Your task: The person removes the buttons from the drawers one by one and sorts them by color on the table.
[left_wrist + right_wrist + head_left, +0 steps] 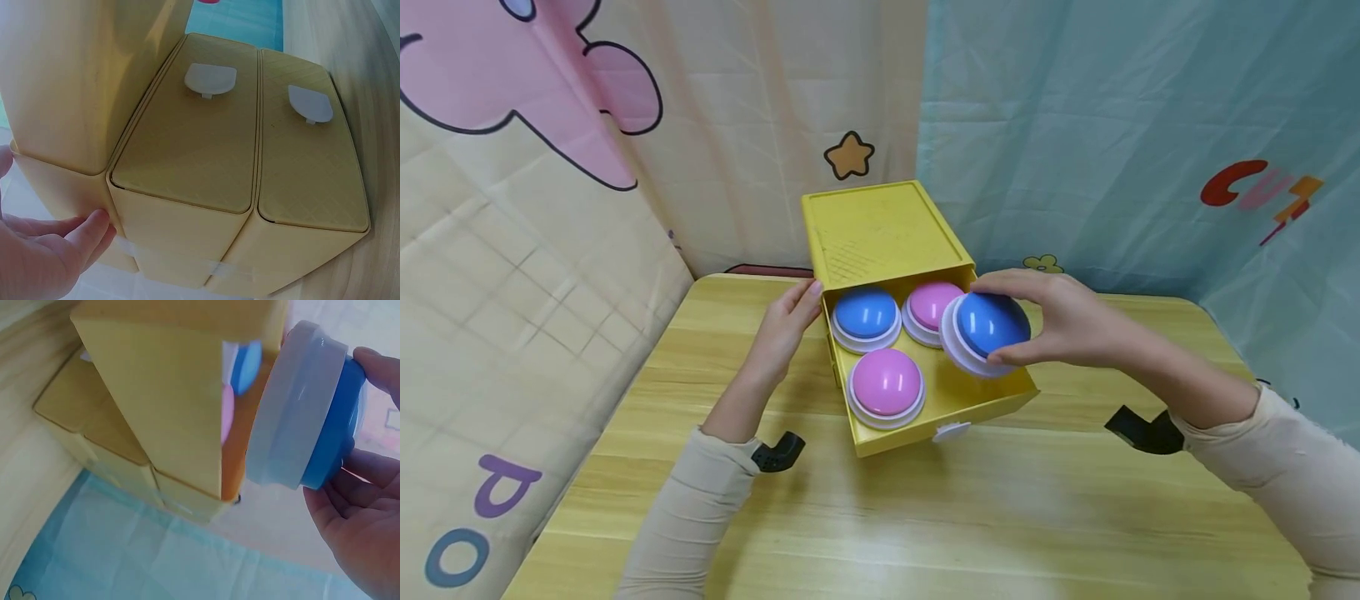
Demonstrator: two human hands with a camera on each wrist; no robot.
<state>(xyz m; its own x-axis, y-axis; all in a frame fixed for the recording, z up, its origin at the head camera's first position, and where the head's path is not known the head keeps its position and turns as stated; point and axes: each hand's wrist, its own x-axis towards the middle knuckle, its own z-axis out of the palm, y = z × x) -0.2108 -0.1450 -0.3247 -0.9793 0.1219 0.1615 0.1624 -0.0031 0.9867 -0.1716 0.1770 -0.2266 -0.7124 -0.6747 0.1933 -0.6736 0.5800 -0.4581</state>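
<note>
In the head view my right hand (1060, 321) holds a blue dome-shaped button with a white base (992, 325), tilted above the right part of the open drawer (958, 400). Thumb and fingers grip the button's rim, as the right wrist view also shows. Inside the drawer sit another blue button (866, 314), a pink button (934, 306) behind and a second pink button (886, 382) in front. My left hand (782, 325) rests its extended fingers against the left side of the yellow drawer cabinet (883, 233); in the left wrist view the fingertips touch its side wall.
Below the pulled-out top drawer, the left wrist view shows two closed drawers with white handles (210, 79). The cabinet stands on a wooden table (925, 533), near its back edge. Printed curtains (737, 108) hang behind and at both sides.
</note>
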